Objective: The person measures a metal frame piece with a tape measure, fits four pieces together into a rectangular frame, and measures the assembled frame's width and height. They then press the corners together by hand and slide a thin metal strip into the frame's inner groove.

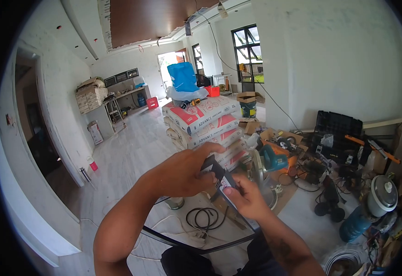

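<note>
A dark, narrow-barred frame, resembling a window frame, tilts in front of my body, with floor showing through its opening. My left hand is closed at the far corner of it, the index finger stretched over the top and the other fingers curled against the bar. Lower on the same bar, my right hand grips from the right with the thumb pressed on its face. Between the two hands a small whitish patch shows on the bar; I cannot make out what it is.
Stacked cement bags stand ahead, carrying a yellow-black drill and blue plastic. A teal cut-off saw sits right of them, among cluttered tools. A black cable coil lies below. A rice cooker is at right.
</note>
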A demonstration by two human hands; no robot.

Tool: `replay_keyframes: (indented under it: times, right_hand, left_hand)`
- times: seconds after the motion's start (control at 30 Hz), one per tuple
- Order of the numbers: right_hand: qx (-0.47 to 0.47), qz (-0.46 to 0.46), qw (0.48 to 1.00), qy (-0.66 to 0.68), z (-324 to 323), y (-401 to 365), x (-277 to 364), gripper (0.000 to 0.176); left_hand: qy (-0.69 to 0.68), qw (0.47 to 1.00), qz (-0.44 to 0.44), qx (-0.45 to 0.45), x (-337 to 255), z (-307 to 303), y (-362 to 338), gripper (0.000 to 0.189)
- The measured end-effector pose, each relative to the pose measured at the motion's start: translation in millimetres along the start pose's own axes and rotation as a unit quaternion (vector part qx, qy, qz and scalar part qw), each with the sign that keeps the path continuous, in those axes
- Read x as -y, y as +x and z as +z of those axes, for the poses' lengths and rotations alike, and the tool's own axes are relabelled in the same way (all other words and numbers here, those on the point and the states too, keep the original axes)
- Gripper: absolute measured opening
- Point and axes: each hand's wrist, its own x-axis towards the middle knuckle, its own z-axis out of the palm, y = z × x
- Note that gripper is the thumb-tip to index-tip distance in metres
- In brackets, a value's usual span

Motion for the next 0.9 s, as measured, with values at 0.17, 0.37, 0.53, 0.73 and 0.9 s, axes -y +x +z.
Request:
replay_keyframes:
  times: [0.17,0.37,0.53,0.73,0.9]
  right_hand:
    - [0.005,-0.009,1.000,0.004,-7,5,11,0.026]
    - [0.004,-0.023,1.000,0.021,-9,9,20,0.027]
    - [-0.025,-0.048,0.998,-0.015,-13,8,33,0.027]
    - [-0.046,-0.057,0.997,-0.003,-12,1,46,0.031]
    - [-0.045,-0.075,0.996,-0.019,-10,-3,51,0.032]
  left_hand:
    - [-0.030,0.999,-0.012,-0.019,-14,-7,6,0.066]
    - [0.049,0.998,0.013,-0.033,-19,-13,14,0.077]
    - [0.158,0.976,0.074,-0.129,-28,-8,15,0.084]
    - [0.236,0.964,0.054,-0.107,-50,-6,8,0.082]
    - [0.244,0.955,0.097,-0.134,-57,-5,-1,0.075]
